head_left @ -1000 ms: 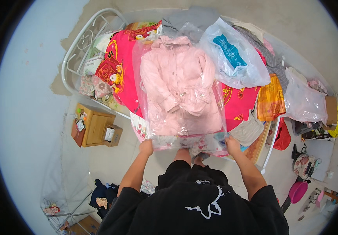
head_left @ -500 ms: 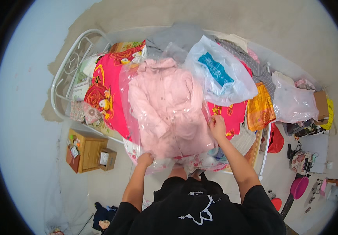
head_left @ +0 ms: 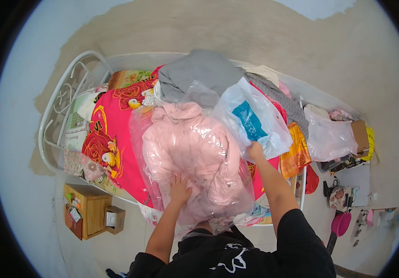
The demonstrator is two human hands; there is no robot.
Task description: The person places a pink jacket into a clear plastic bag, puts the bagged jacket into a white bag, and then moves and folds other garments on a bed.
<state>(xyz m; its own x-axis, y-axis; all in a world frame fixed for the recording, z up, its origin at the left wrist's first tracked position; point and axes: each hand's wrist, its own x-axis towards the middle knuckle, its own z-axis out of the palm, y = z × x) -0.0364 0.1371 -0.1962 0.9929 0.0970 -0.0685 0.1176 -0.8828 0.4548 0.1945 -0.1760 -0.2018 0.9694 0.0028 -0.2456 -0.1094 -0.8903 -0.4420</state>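
A pink jacket [head_left: 195,139] in a clear plastic bag [head_left: 137,136] lies across the bed before me. My left hand [head_left: 179,190] rests palm down on the bag over the jacket's lower left part, fingers apart. At the right, my right hand [head_left: 255,151] is closed where the clear bag's right side meets the lower edge of a white plastic bag [head_left: 273,134] with a blue patch. Which plastic its fingers grip, if any, is hidden. Beneath lies a red flowered cover [head_left: 121,139].
A grey cloth heap [head_left: 199,72] lies at the back of the bed. White metal bars [head_left: 44,125] close its left end. Folded orange cloth [head_left: 294,150] and another white bag [head_left: 331,136] are at the right. A wooden cabinet [head_left: 95,211] stands at the near left.
My left hand has let go of the bag's near edge and now lies on top. My right hand is closer to the white bag. The jacket looks puffier and more bunched; the view has shifted.
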